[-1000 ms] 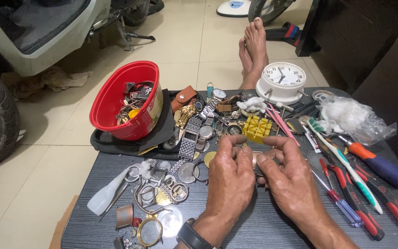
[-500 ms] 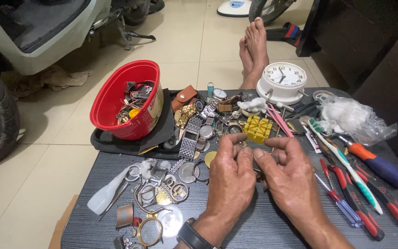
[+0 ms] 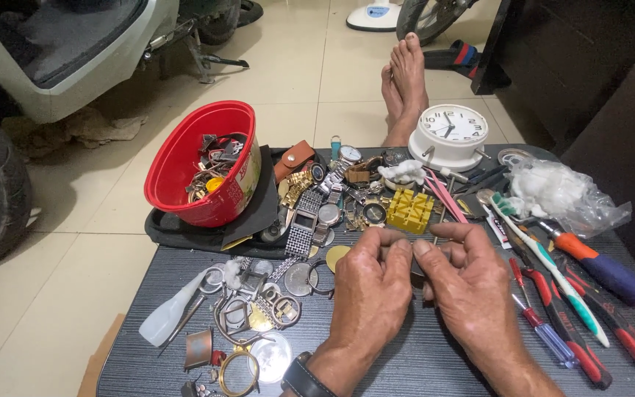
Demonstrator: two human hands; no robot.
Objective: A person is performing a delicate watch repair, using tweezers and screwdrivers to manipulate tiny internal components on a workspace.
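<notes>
My left hand (image 3: 370, 292) and my right hand (image 3: 467, 282) meet over the dark table (image 3: 435, 360), fingertips pinched together on a small dark part (image 3: 416, 273) that the fingers mostly hide. Just beyond the hands lie a yellow ridged holder block (image 3: 409, 209) and a heap of wristwatches and metal bands (image 3: 325, 198). Watch cases, rings and backs (image 3: 255, 309) are scattered left of my left hand. A dark watch sits on my left wrist (image 3: 304, 381).
A red bowl of small parts (image 3: 203, 165) stands tilted on a black tray at the back left. A white clock (image 3: 450, 132) and a clear bag (image 3: 564, 195) sit at the back right. Screwdrivers, pliers and a toothbrush (image 3: 575, 294) lie right. A person's bare feet (image 3: 406, 81) rest beyond the table.
My hands have kept together over the same spot, with the fingers shifting slightly around the small part. Nothing else on the table has moved.
</notes>
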